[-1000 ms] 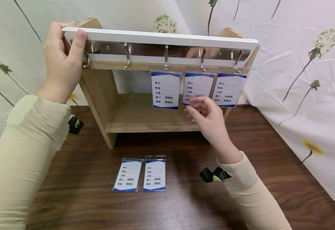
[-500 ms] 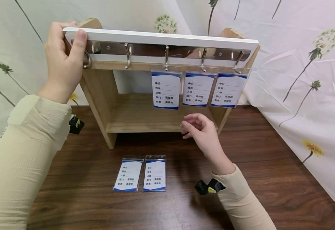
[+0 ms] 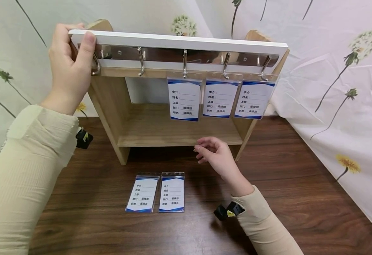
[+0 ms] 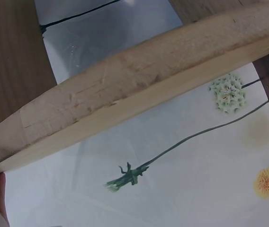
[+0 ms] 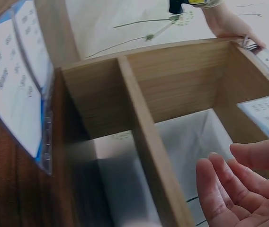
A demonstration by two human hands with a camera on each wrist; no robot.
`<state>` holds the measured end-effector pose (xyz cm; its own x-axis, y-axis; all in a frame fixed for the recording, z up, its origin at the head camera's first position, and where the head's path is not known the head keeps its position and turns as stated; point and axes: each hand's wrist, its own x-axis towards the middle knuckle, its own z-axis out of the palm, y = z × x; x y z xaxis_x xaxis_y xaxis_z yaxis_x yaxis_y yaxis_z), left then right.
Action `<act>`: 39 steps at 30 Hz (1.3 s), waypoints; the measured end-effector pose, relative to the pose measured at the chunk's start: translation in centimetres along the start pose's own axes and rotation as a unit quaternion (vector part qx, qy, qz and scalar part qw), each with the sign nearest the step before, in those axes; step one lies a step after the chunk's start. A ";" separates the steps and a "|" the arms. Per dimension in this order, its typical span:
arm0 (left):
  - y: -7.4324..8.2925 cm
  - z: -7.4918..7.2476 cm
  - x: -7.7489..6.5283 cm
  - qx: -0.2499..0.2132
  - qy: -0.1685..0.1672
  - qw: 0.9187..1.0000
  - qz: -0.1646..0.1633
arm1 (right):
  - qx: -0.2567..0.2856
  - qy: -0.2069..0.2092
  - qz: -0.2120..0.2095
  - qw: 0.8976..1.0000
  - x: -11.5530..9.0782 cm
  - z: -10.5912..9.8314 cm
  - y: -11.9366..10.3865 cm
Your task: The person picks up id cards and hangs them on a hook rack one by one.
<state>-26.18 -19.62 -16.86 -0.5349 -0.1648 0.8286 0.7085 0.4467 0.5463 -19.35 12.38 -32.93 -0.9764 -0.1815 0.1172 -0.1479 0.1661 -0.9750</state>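
My left hand [image 3: 69, 67] grips the left end of the white board [image 3: 179, 38] on top of a wooden shelf [image 3: 179, 138], thumb over its front. A metal strip with several hooks [image 3: 184, 63] runs along that board. Three clear badge holders hang side by side: one at the middle hook [image 3: 184, 99], another beside it [image 3: 221, 97], a third at the far right [image 3: 254, 99]. Two more badge holders, a left one [image 3: 142, 194] and a right one [image 3: 171, 194], lie on the table. My right hand [image 3: 216, 156], fingers loosely bent and holding nothing, hovers before the lower shelf.
The dark wooden table [image 3: 109, 230] extends in front of the shelf. Behind and to the right hangs a white cloth [image 3: 316, 71] with dandelion prints. A rounded wooden side panel [image 4: 139, 71] crosses the left wrist view.
My right hand has moved down and slightly left, away from the hanging badge holders. The left hand keeps its grip on the board, and the badge holders stay in place.
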 end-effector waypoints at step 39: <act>0.1 0.1 0.1 -0.010 -0.006 1.000 0.002 | -0.142 -0.158 0.085 0.973 0.4 3.2 5.4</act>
<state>-26.22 -19.48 -16.79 -0.5378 -0.1528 0.8291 0.7197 0.4290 0.5459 -20.00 10.09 -38.81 -0.8999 -0.4100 -0.1487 -0.0704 0.4731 -0.8782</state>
